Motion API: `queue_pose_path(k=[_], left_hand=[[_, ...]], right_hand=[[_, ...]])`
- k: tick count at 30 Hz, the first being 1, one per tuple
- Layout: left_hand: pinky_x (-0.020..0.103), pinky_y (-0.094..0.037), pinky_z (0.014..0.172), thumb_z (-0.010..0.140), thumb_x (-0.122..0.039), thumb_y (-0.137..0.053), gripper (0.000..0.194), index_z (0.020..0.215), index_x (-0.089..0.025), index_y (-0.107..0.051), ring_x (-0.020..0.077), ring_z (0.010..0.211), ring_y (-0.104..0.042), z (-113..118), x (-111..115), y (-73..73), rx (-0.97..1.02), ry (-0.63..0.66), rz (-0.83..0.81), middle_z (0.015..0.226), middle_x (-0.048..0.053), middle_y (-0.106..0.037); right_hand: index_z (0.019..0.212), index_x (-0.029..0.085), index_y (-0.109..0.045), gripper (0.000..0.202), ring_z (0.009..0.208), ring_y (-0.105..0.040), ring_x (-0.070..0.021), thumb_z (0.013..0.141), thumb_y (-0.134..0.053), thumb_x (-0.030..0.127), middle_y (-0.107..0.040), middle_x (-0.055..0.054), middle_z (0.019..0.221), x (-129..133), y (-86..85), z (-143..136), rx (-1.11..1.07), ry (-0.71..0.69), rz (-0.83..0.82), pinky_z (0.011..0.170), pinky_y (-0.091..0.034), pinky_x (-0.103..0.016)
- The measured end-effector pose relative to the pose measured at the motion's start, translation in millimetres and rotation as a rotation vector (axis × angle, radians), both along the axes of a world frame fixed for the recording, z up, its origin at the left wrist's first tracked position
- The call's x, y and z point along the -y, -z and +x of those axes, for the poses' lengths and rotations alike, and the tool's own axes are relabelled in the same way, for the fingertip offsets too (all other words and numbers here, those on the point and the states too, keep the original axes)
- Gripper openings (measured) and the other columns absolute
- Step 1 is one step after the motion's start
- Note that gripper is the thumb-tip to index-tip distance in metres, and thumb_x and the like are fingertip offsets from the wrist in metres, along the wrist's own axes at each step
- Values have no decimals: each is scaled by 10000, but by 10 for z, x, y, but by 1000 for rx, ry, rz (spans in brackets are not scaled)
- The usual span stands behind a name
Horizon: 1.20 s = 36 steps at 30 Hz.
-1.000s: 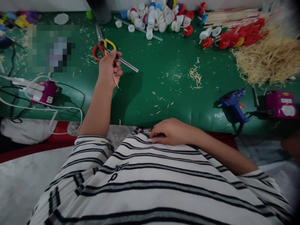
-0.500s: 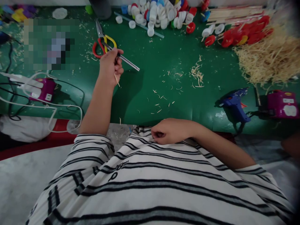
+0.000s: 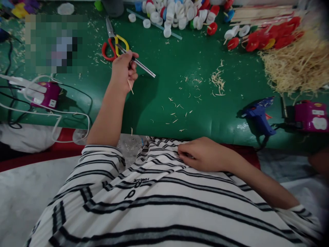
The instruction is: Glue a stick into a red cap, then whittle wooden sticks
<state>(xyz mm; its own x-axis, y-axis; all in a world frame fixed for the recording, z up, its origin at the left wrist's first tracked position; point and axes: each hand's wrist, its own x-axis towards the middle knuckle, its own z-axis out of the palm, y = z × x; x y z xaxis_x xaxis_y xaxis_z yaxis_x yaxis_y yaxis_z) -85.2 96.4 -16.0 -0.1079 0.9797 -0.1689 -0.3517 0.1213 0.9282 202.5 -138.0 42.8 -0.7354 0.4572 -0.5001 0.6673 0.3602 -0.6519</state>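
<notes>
My left hand (image 3: 125, 71) is closed over the green table, wrapped around a slim utility knife (image 3: 145, 67) with a metal body that points to the lower right. A thin wooden stick (image 3: 131, 86) pokes out below the same fingers. Just beyond that hand lie scissors (image 3: 112, 43) with one red and one yellow handle, blades pointing away. At the table's front edge, my right hand (image 3: 205, 154) has curled fingers pressed into the front of the striped shirt (image 3: 164, 192), where the cloth bunches; its fingertips are partly hidden.
Wood shavings (image 3: 218, 82) are scattered mid-table, with a large shavings heap (image 3: 295, 68) at the right. Bottle caps (image 3: 177, 13) and red caps on sticks (image 3: 269, 36) line the back. A blue glue gun (image 3: 260, 116) and purple power sockets (image 3: 311, 116) with cables lie near the edges.
My right hand has moved right and toward my body, and the shirt front has shifted right with it. My left hand still holds the knife and stick, nearly in place.
</notes>
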Motion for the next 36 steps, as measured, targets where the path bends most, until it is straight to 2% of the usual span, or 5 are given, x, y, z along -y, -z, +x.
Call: queue_pose_path(k=[7,14,23,30,36], left_hand=[[175,-110,363,1081,-385,-566,339,792,-221,-632,41,442,-165,-10,-14,-9,17,-21,-17,550,-51,-426],[120,-153,350,1105,-352,-549,368,796,-180,-652,4,416,-222,-4,17,-47,52,-7,-9,556,-51,-444],[156,-112,367,1097,-348,-550,362,771,-215,-630,26,445,-156,-26,-27,-33,25,-26,-2,534,-55,-439],[197,-102,392,1091,-382,-530,375,768,-227,-642,59,485,-102,-32,-53,-2,0,-36,22,557,-44,-418],[239,-66,446,1123,-329,-445,395,800,-229,-647,99,541,-70,23,-66,-51,-37,-25,-16,589,-38,-401]], right_hand=[[864,231,-591,199,631,-492,-141,1021,-504,317,-678,-3,776,-158,-5,27,-80,-56,-8,616,-279,-317],[1306,223,-690,346,844,-641,-250,1013,-525,303,-754,-81,977,-687,257,391,53,685,622,718,-406,-356],[1265,208,-782,437,1135,-556,-275,1043,-427,79,-732,-138,1270,-411,431,-377,-202,-120,638,832,-447,-365],[981,213,-841,316,1342,-500,-344,1019,-542,116,-572,-104,1603,-402,446,-633,-169,-352,822,1059,-427,-491],[1058,263,-872,302,1508,-437,-389,1035,-576,207,-450,-61,1730,-359,479,-797,-1,-453,775,1161,-391,-547]])
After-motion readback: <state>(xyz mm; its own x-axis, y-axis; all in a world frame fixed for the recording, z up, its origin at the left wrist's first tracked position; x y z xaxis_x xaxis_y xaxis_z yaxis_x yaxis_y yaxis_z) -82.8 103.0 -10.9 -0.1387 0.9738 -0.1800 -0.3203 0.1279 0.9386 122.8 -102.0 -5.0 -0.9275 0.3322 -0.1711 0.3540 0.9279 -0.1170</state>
